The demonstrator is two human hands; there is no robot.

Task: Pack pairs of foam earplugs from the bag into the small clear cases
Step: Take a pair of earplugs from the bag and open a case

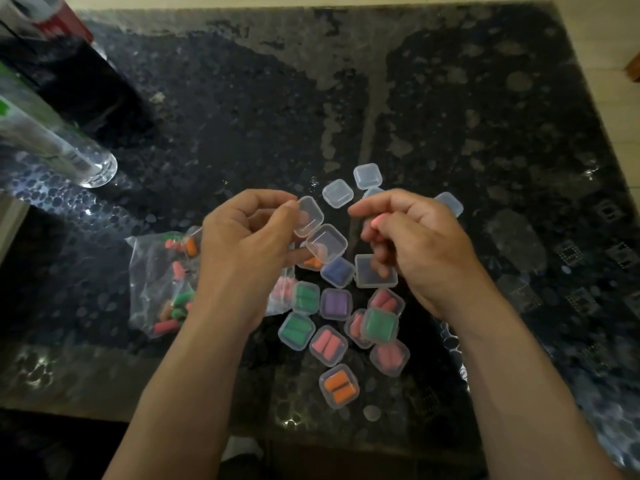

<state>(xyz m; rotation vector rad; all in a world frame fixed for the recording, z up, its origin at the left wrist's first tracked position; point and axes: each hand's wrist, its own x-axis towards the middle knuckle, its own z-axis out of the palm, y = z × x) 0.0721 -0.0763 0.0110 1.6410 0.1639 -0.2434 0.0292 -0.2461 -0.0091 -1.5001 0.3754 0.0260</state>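
Earplug (375, 223), pink, pinched in right hand (415, 247) above desk (485, 133) centre, beside open case (325, 242) gripped by left hand (239, 247). Likely risk: springy foam pops out before lid shuts.

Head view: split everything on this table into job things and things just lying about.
Job: open clear plastic case in left hand; pink foam earplug in right hand; clear plastic bag of earplugs; filled cases; empty clear cases.
Lying about: clear green-labelled bottle; dark red-labelled bottle.
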